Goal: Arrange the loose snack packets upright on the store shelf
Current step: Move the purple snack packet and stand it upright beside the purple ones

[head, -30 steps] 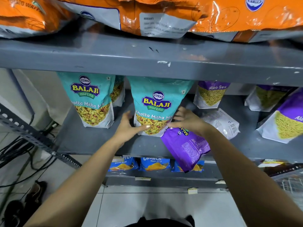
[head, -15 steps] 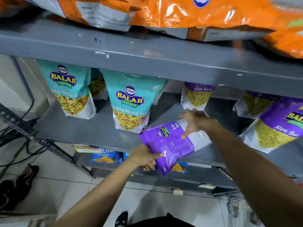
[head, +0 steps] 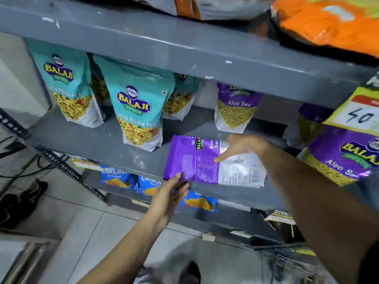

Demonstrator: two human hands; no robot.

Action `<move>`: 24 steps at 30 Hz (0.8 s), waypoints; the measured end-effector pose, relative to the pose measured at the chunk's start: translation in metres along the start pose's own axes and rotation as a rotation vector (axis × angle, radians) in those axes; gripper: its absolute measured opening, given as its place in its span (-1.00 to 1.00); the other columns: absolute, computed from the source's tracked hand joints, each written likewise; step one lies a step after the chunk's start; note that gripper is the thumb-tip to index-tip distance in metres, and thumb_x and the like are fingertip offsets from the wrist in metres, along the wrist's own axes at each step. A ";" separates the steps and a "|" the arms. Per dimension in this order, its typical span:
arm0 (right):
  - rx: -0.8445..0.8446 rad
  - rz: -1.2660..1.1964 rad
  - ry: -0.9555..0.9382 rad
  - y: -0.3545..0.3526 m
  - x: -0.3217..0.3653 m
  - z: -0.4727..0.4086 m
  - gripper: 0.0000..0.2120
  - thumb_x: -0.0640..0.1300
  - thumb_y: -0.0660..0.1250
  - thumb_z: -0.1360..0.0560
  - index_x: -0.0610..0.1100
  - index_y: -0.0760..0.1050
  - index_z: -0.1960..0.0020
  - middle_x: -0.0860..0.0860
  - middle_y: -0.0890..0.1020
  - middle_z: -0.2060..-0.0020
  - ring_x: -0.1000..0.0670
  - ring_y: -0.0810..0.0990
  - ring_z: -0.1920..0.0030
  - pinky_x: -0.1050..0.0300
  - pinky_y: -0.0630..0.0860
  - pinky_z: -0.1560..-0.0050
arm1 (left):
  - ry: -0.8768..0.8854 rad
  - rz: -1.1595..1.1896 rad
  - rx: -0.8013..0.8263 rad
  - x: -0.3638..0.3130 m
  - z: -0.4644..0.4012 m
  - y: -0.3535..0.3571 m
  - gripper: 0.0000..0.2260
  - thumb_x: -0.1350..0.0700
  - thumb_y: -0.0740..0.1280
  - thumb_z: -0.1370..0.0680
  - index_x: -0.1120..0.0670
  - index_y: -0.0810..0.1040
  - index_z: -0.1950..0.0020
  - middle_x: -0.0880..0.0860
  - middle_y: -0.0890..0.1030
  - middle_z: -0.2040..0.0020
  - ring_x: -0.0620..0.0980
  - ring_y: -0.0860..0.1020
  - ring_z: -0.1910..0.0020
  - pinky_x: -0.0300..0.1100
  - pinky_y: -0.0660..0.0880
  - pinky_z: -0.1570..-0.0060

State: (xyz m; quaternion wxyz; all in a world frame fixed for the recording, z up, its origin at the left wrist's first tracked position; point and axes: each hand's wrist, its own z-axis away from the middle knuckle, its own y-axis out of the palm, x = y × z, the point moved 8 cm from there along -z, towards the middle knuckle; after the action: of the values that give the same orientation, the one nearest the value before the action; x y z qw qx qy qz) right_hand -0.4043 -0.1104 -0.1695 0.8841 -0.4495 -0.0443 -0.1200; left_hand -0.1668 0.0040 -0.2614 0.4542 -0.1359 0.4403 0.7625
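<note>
A purple Aloo Sev packet [head: 196, 160] lies sideways, back face up, at the front of the grey middle shelf [head: 106, 148]. My right hand [head: 240, 146] grips its upper right part, thumb on the face. My left hand [head: 170, 193] holds its lower left corner from below. Two teal Khatta Mitha Mix packets [head: 137, 111] [head: 67, 87] stand upright to the left. Upright Aloo Sev packets stand behind [head: 235, 107] and at the far right [head: 344, 158].
Orange packets [head: 328, 21] lie on the shelf above. Blue packets [head: 119, 177] sit on the lower shelf. A yellow price tag [head: 356, 113] hangs at right. Shoes [head: 22, 201] and cables lie on the tiled floor at left.
Both hands left the upright teal packet and took the purple packet. It has been lifted and turned from hanging over the shelf edge to lying sideways on the shelf front.
</note>
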 end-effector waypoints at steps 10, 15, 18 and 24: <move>-0.468 -0.734 -0.105 -0.023 -0.037 0.027 -0.49 0.23 0.64 -0.06 0.00 0.69 0.09 0.10 0.76 0.21 0.11 0.71 0.20 0.06 0.66 0.02 | 0.331 -0.171 0.018 -0.075 -0.018 0.084 -0.82 0.13 0.31 -0.60 0.07 0.50 0.20 0.01 0.66 0.31 -0.02 0.63 0.20 -0.06 0.57 -0.08; -0.716 -0.970 -0.148 -0.029 -0.050 0.049 -0.70 0.02 0.63 -0.24 -0.02 0.65 0.10 0.07 0.72 0.22 0.20 0.64 0.29 0.19 0.56 0.15 | 0.679 -0.450 0.143 -0.143 -0.009 0.148 -0.71 0.08 0.31 -0.57 0.03 0.61 0.35 -0.01 0.61 0.35 0.05 0.52 0.19 -0.02 0.49 0.06; -0.763 -1.057 -0.223 -0.012 -0.053 0.057 -0.65 -0.08 0.60 -0.30 -0.03 0.59 -0.03 -0.04 0.72 0.07 0.06 0.66 0.13 0.14 0.60 0.00 | 0.761 -0.662 0.190 -0.153 -0.012 0.172 -0.59 -0.14 0.32 -0.48 0.23 0.54 0.22 0.25 0.60 0.29 0.02 0.48 0.24 0.18 0.55 0.13; -0.613 -1.220 -0.284 0.005 -0.047 0.057 -0.59 -0.35 0.49 -0.40 -0.24 0.51 -0.21 -0.03 0.70 0.02 0.16 0.67 0.10 0.25 0.57 -0.01 | 0.666 -0.662 0.229 -0.144 -0.028 0.157 -0.65 -0.17 0.38 -0.45 0.07 0.60 -0.05 0.09 0.69 -0.04 -0.02 0.65 -0.03 0.10 0.56 -0.18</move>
State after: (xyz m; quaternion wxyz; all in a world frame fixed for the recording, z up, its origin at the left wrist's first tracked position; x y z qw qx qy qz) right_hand -0.4471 -0.0541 -0.1483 0.4779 -0.5848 -0.3682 -0.5423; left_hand -0.2208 -0.1321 -0.1042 0.5185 -0.4547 0.5760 0.4388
